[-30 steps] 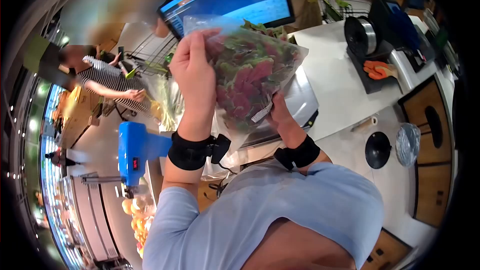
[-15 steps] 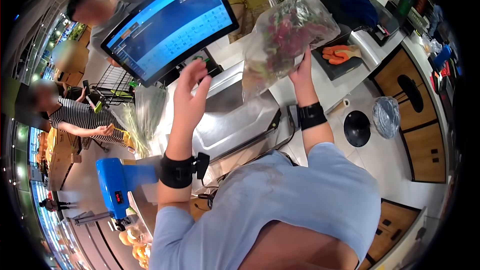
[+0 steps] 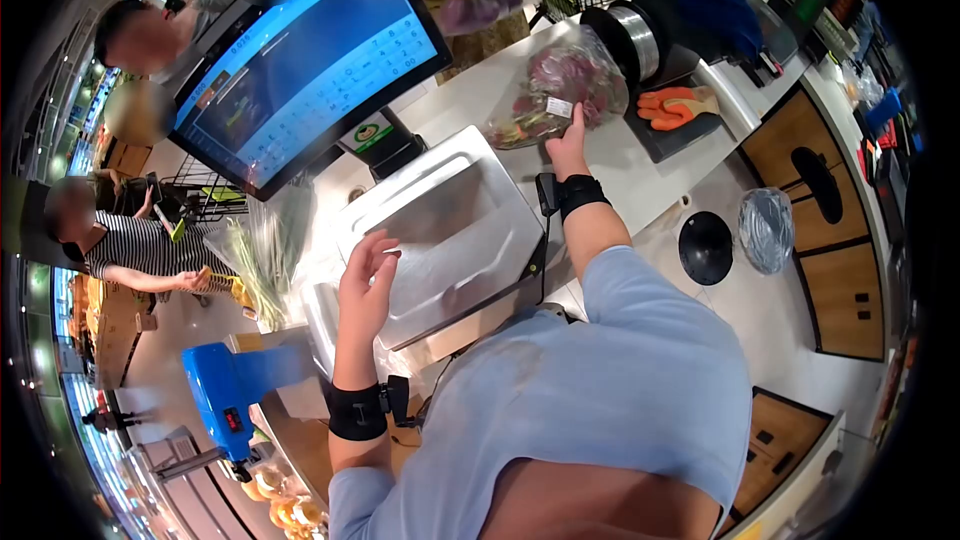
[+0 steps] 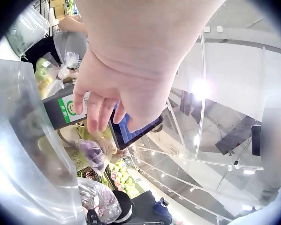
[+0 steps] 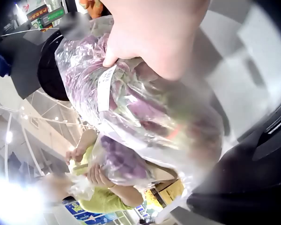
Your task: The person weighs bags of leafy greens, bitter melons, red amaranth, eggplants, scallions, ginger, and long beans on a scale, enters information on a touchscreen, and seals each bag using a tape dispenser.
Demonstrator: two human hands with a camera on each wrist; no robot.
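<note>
A clear plastic bag of red-and-green leafy vegetables (image 3: 545,80) with a white label (image 3: 559,108) lies at the counter's far side. My right hand (image 3: 568,148) holds its near edge; in the right wrist view the thumb (image 5: 111,55) presses on the plastic by the label, while the other fingers are hidden. Over the near left part of the metal weighing scale (image 3: 500,225) hovers my left hand (image 3: 366,285), holding nothing, its fingers loosely bent. The left wrist view shows those fingers (image 4: 103,112) apart from anything.
A touchscreen monitor (image 3: 310,70) stands behind the scale. Right of the bag are a wire-like spool (image 3: 635,45) and orange gloves (image 3: 675,108) on a dark tray. Bagged long green stalks (image 3: 255,270) lie left, near a blue device (image 3: 220,395). Across the counter a person holds bagged purple produce (image 5: 117,159).
My right hand has carried the bag from in front of me, out to the right and down onto the counter. My left hand has let go of it and drawn back over the scale.
</note>
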